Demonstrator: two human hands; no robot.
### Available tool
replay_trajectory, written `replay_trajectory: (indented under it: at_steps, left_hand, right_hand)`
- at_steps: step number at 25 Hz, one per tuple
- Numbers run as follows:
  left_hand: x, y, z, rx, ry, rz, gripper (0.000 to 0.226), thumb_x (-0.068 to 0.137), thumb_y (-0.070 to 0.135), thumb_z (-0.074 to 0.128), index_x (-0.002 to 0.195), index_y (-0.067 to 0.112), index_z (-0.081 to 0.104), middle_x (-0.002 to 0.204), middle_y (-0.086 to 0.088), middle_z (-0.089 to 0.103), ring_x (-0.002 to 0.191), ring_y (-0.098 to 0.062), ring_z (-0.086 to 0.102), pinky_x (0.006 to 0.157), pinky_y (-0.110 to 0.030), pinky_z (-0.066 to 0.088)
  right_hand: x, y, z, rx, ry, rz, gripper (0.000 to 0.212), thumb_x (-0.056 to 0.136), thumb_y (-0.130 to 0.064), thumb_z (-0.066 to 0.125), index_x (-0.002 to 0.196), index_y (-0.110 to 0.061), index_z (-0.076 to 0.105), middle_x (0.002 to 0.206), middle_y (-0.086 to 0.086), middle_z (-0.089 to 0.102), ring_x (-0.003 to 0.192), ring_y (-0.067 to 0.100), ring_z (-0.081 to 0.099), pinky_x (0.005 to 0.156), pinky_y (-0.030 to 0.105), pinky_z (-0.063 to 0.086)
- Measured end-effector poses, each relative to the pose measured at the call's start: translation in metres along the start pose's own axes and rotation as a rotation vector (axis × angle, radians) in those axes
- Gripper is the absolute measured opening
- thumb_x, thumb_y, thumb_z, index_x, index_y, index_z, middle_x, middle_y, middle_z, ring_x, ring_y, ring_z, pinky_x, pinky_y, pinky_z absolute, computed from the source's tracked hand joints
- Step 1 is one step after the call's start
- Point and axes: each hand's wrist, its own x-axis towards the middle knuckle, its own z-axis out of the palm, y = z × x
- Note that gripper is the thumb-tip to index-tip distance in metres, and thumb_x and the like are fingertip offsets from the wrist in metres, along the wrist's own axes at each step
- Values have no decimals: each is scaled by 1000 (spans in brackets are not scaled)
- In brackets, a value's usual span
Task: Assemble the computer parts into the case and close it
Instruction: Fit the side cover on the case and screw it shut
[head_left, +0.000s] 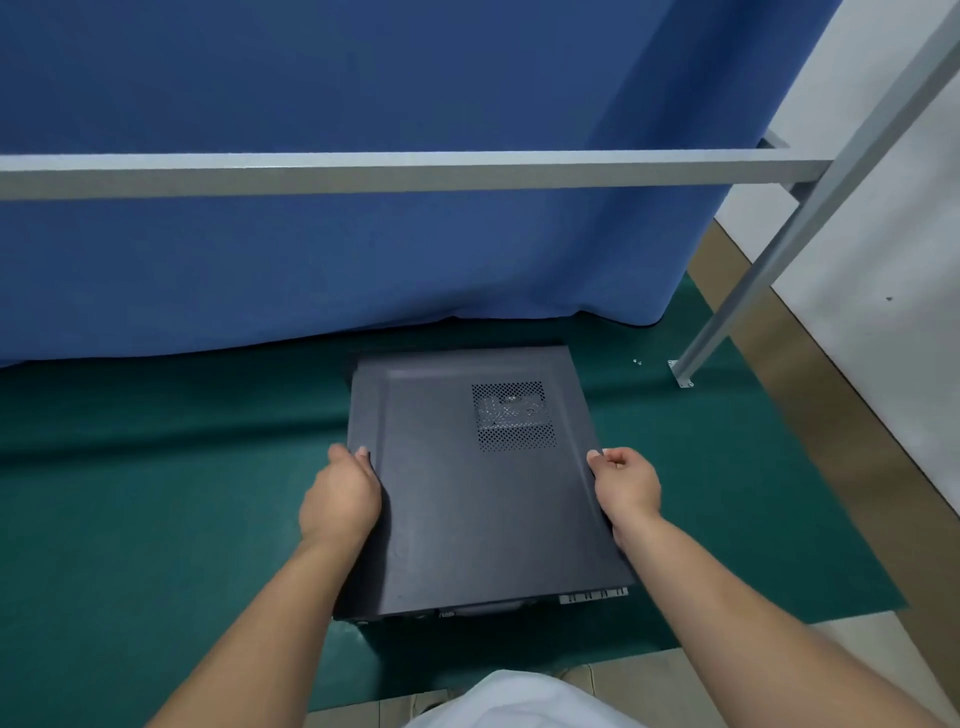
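The computer case (483, 608) lies on its side on a green mat (156, 519), in front of a blue curtain (363, 260). Its dark grey side panel (478, 499), with a perforated vent (511, 415), lies over the top. The left hand (340, 496) grips the panel's left edge; the right hand (626, 486) pinches its right edge.

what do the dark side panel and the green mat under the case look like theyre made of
Side panel, gripped by the left hand and right hand: probably thin sheet metal with a matte dark grey coating, given the pressed ridges and punched vent holes. Green mat: seemingly a soft rubber or vinyl sheet with a dull finish; it ripples in a long fold.
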Motion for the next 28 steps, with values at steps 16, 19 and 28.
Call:
replay_trajectory:
  at_steps: [16, 19, 28]
  left_hand:
    - [24, 1, -13, 657, -89, 174, 40, 106, 35, 22, 109, 18, 59, 103, -2, 71, 87, -27, 66, 63, -31, 34]
    - [29, -2, -20, 687, -77, 202, 38, 103, 36, 24, 102, 23, 60, 85, 0, 66, 74, -25, 60, 61, -29, 36]
    - [24, -7, 1, 370, -21, 426, 56, 102, 46, 43, 146, 11, 42, 156, -14, 37, 146, -30, 31, 109, -45, 40]
  right_hand:
    - [-13, -2, 0, -453, 52, -287, 39, 99, -33, 65, 126, -8, 53, 112, 17, 62, 96, 35, 60, 77, 40, 46]
    - [-17, -4, 2, -722, 99, -372, 38, 101, -40, 58, 122, -10, 55, 111, 16, 62, 103, 37, 58, 85, 44, 47]
    - [-3, -4, 16, -935, -9, -676, 66, 103, -42, 53, 158, -14, 31, 170, 13, 8, 154, 34, 15, 123, 46, 21]
